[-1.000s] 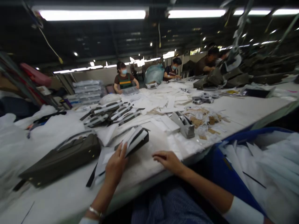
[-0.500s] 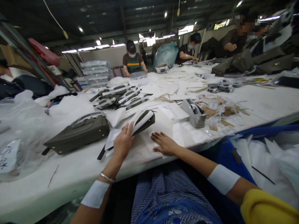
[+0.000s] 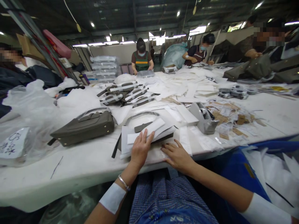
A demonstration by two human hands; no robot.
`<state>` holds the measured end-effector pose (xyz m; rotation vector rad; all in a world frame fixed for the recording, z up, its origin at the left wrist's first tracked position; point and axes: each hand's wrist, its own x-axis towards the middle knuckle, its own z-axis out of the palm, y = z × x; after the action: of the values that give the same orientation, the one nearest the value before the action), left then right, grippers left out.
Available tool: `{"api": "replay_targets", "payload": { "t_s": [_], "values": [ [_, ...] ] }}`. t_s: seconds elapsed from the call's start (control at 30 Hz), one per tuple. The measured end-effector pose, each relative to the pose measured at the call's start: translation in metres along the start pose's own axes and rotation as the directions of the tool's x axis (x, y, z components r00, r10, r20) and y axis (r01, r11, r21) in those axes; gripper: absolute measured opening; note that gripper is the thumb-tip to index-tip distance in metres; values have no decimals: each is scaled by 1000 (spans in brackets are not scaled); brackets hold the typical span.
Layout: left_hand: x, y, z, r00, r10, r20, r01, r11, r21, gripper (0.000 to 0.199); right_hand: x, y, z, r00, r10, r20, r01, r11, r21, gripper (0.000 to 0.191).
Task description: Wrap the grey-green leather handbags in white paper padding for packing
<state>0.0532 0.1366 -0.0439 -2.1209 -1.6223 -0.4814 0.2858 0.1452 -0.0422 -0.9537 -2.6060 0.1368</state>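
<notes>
In front of me a dark olive handbag (image 3: 168,135) lies flat on the table, mostly covered by white sheets (image 3: 151,128). Its pale-wrapped handle (image 3: 142,115) arches away behind it, and a dark strap (image 3: 116,145) sticks out at the left. My left hand (image 3: 140,150) rests flat on the sheets, fingers stretched out. Beside the bag's near right edge is my right hand (image 3: 178,156), fingers spread, with nothing held; whether its fingertips touch the bag I cannot tell. To the left sits a second olive handbag (image 3: 86,128).
Grey tape dispenser (image 3: 205,119) at right, beside brown and white tags (image 3: 231,115). Wrapped straps or handles (image 3: 130,93) are heaped behind. Clear plastic bags (image 3: 35,105) cover the left. A blue bin (image 3: 235,168) stands right of me. Co-workers (image 3: 141,59) work across the table.
The bag, tilted up under my left hand before, now lies flat with the white sheets over it. My left hand has flattened onto them. The whole view has shifted slightly.
</notes>
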Motion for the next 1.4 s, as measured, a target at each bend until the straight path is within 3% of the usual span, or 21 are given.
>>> {"api": "replay_targets", "payload": {
  "t_s": [0.07,0.17,0.27,0.37,0.5,0.73,0.87,1.17,1.3,1.4],
  "values": [
    [-4,4,4,1000,22,-4,-22,999,24,65,3,0,-15,994,-46,-95,51,997,50,32],
    [-10,7,7,998,63,-1,-63,997,47,66,23,7,-40,951,-132,-280,153,987,56,25],
    [-13,5,7,997,78,-4,-77,995,62,67,52,24,-49,935,-272,-229,265,962,-60,38],
    [-15,1,6,996,94,6,-94,993,68,64,68,50,-34,939,-341,-40,333,934,-132,51],
    [-17,1,0,993,84,82,-89,995,55,63,61,72,-3,948,-318,29,319,941,-110,57],
    [-8,18,-8,980,-42,194,49,998,-32,59,45,68,11,955,-295,17,294,944,-147,59],
    [-3,21,-7,976,-46,214,57,997,-47,54,46,69,12,956,-292,-17,287,947,-147,55],
    [11,11,-14,974,-83,213,124,974,-191,56,67,73,-17,949,-307,74,312,948,-61,61],
    [6,10,3,990,-79,121,100,979,-176,50,68,76,-3,960,-274,-48,272,961,-43,51],
    [-1,10,11,995,-48,82,60,987,-150,52,60,76,12,965,-219,-145,220,975,-7,56]
  ]
}}
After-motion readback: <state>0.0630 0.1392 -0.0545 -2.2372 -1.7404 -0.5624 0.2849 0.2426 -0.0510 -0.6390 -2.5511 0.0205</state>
